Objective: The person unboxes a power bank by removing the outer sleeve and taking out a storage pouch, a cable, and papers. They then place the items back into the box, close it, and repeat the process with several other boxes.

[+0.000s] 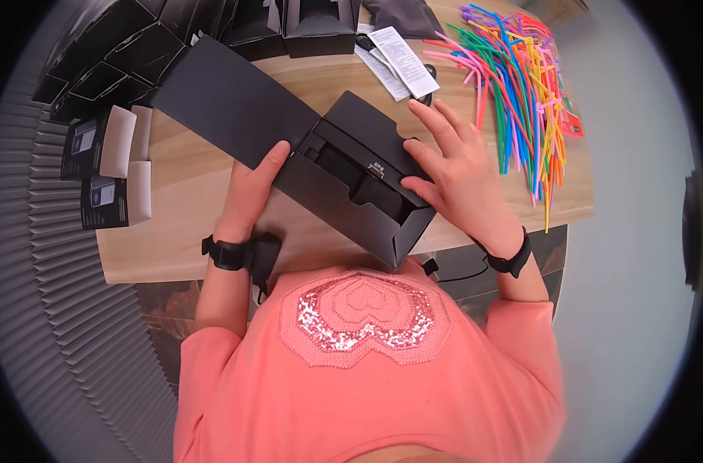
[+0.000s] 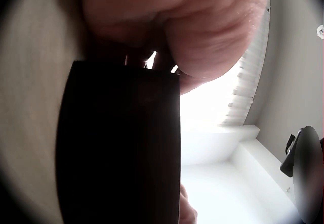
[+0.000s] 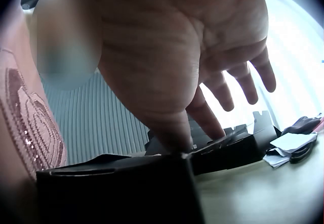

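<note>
In the head view an unfolded black cardboard box [image 1: 332,202] is tilted in front of the person's chest, its long lid [image 1: 239,100] swung out to the upper left. A black insert fills the inside, with a small pale printed or metallic piece [image 1: 376,170] in it. My left hand [image 1: 253,189] grips the box's left end, thumb along the edge beside the lid and its other fingers hidden behind. At the right end, my right hand [image 1: 466,171] spreads its fingers, with the thumb and index finger touching the box's edge and side flap [image 1: 367,127]; the rest are raised.
Folded leaflets [image 1: 402,62] and a black cable lie behind the box. Colourful bendy straws [image 1: 521,100] are heaped at right. Black boxes [image 1: 143,54] are stacked at back left; two small open boxes [image 1: 108,202] stand at the left edge of the wooden table [image 1: 182,239].
</note>
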`<state>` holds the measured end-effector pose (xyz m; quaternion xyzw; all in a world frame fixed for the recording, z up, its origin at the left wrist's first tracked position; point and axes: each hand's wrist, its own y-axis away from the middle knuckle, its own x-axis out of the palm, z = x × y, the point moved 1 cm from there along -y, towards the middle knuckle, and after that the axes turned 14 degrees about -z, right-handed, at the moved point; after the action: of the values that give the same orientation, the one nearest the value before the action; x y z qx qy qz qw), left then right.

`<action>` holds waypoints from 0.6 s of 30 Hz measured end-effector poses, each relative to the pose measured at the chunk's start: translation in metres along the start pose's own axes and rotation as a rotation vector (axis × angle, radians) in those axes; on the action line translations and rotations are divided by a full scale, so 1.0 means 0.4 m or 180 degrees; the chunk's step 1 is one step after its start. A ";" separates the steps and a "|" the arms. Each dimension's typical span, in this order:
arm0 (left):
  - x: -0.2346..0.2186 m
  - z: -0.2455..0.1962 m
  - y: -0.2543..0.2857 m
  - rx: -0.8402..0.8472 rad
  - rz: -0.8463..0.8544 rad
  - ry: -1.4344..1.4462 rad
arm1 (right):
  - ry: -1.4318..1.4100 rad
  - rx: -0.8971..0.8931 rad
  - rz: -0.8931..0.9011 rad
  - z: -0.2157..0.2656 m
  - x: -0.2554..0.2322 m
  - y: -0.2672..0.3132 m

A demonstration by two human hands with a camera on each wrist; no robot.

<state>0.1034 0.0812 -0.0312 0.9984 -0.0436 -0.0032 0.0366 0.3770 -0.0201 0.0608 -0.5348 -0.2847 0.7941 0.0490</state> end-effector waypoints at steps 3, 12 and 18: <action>0.008 -0.003 0.000 -0.0082 0.0042 0.0115 | 0.0684 -0.0378 -0.0144 0.024 0.011 0.000; 0.002 -0.014 0.001 -0.0144 0.0106 0.0208 | -0.0161 -0.0490 0.0469 0.044 0.014 -0.036; -0.046 -0.069 0.001 -0.0333 0.1308 -0.0059 | 0.0434 -0.0762 0.0914 0.066 0.046 -0.041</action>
<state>0.0854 0.0842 -0.0036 0.9652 -0.2463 -0.0071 0.0879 0.3421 -0.0099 0.0610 -0.6244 -0.2939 0.7153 -0.1095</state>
